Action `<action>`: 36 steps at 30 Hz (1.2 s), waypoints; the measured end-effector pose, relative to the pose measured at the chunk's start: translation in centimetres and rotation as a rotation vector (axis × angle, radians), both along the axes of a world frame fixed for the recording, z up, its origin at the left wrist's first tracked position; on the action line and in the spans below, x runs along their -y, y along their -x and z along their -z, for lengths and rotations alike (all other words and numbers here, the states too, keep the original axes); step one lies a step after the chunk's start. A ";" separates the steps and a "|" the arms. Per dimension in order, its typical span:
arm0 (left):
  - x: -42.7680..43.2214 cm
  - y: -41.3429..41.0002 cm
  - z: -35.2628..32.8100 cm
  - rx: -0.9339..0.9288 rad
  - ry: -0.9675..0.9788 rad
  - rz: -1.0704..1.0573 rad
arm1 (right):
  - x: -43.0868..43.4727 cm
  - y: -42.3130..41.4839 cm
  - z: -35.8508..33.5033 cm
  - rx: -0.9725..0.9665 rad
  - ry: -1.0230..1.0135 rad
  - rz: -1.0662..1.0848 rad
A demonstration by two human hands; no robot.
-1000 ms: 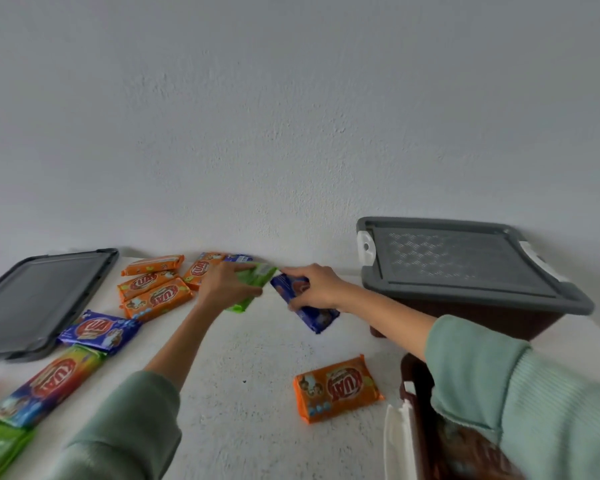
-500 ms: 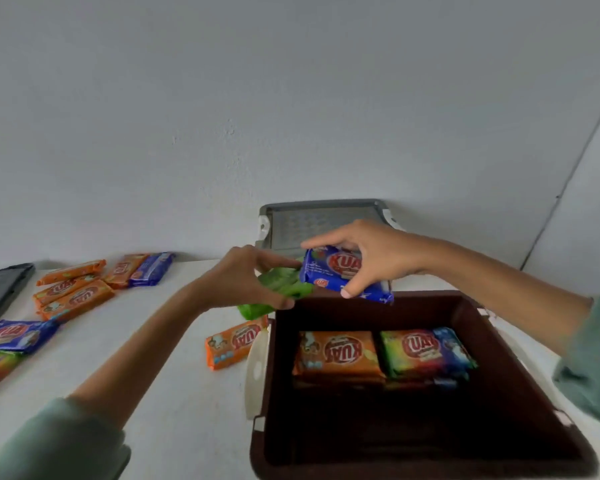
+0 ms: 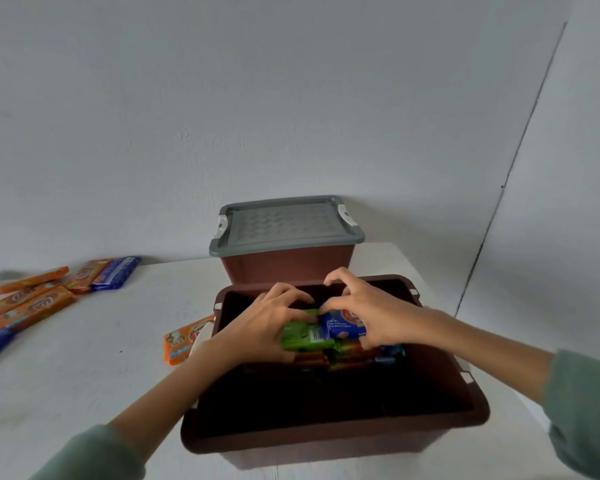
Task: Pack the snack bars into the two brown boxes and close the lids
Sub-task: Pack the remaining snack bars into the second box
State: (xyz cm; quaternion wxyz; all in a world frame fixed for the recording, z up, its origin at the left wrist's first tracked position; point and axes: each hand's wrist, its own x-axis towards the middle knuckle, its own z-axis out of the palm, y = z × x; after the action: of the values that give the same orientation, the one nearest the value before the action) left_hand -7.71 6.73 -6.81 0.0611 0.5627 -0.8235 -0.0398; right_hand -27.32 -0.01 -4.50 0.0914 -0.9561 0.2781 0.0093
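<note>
Inside the open brown box point(image 3: 333, 433), a green snack bar point(image 3: 303, 337) is gripped by the left hand point(image 3: 264, 327), a blue bar point(image 3: 342, 325) by the right hand point(image 3: 371, 313); both bars lie crosswise, end to end, directly above the packed row.

place: plain indoor room, type unclear | cues: bare grey-white wall point(image 3: 291, 98); white table point(image 3: 84, 375)

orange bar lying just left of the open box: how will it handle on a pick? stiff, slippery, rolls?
The orange bar lies flat against the table, so it likely won't roll, and an edge pinch looks hard. Its printed wrapper looks like smooth film, probably slippery. Its flat, block-like shape suggests it is fairly stiff and light. It sits close to the open box, which may crowd fingers.
</note>
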 end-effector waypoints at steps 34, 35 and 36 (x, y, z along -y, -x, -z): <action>-10.4 -21.8 -1.0 -0.327 0.279 -0.589 | -1.3 -21.4 -2.5 0.182 -0.005 -0.311; -11.6 -23.5 0.0 -0.321 0.277 -0.638 | -1.4 -23.1 -1.8 0.121 0.002 -0.347; -12.8 -25.0 0.9 -0.315 0.273 -0.690 | -1.5 -24.6 -1.0 0.038 0.004 -0.382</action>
State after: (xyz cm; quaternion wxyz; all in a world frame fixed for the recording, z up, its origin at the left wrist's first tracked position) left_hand 17.32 19.53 -7.69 0.2705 0.7798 -0.5645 0.0071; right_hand -2.71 1.50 -3.47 0.0913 -0.9918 0.0895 0.0081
